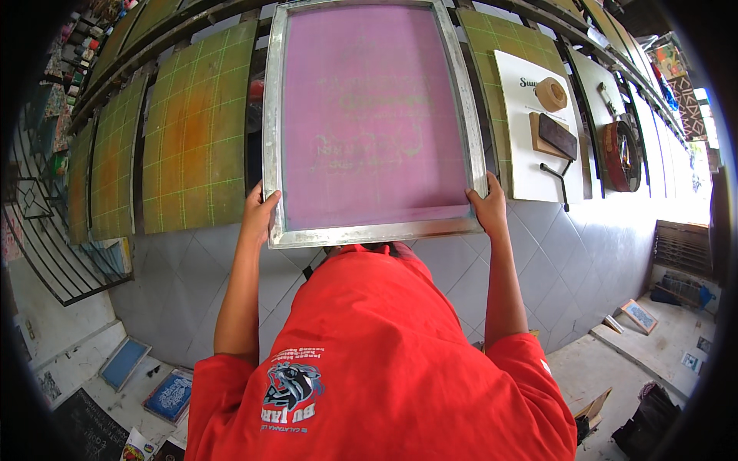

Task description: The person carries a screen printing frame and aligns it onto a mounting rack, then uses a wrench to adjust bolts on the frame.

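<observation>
Left hand point(260, 213) and right hand point(491, 209) grip, thumbs on top, the lower sides of a rectangular silver metal-framed screen with pinkish-purple mesh point(374, 177), between 2 flat, gridded green boards point(192, 131). Faint green lettering point(388, 101) already marks it; release is not yet done.

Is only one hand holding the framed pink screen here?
No: the left hand grips one side of the framed pink screen and the right hand grips the other.
</observation>
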Available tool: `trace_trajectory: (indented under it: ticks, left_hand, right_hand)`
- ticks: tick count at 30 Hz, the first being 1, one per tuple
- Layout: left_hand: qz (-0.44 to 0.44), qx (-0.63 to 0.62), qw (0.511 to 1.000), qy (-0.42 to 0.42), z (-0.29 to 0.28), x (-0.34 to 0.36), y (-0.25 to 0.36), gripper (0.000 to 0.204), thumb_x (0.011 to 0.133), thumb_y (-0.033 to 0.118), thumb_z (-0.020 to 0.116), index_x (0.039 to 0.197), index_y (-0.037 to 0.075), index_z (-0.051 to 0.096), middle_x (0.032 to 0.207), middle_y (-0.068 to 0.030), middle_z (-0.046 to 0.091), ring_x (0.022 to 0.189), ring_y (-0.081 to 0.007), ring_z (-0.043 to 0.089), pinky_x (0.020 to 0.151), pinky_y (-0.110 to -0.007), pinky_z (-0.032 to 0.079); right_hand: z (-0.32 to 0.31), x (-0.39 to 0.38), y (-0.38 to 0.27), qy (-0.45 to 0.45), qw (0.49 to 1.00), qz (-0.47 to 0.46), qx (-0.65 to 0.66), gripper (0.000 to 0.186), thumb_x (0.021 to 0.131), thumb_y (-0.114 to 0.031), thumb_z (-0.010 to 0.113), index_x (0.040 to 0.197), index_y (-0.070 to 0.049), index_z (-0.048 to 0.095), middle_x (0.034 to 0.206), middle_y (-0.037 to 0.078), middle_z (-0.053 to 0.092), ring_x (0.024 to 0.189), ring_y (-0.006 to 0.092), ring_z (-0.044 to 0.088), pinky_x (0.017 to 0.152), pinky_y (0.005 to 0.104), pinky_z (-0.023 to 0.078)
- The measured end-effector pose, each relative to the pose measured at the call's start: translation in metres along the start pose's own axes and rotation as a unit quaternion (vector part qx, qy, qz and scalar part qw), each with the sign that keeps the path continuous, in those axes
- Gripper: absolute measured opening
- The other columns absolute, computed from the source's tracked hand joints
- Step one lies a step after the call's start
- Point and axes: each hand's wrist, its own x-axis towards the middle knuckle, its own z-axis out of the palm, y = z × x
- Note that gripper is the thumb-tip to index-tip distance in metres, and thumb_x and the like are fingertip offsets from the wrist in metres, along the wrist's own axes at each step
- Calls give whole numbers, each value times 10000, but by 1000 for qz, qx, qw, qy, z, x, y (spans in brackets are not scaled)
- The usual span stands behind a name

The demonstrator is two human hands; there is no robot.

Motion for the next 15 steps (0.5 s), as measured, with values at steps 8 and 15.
trace_trajectory:
  ticks: [8, 15]
  left_hand:
    - [-6, -15, 1000, -18, -4, 3, 1, 349, 906, 23, 588, 1249, -14, 535, 1096, -80, 631, 945, -131, 596, 826, -285, 483]
    - [6, -4, 1000, 1, 3, 2, 4, 332, 916, 38, 583, 1241, -6, 529, 1037, -62, 633, 875, -121, 608, 757, -278, 504]
  right_hand:
    - [2, 0, 3, 4, 1000, -2, 27, 558, 750, -157, 708, 1250, 29, 543, 1083, 201, 655, 1014, 309, 631, 894, 379, 469]
    - [2, 1, 4, -1, 1000, 4, 26, 564, 754, -173, 713, 1253, 28, 541, 1084, 193, 655, 1012, 293, 630, 891, 377, 470]
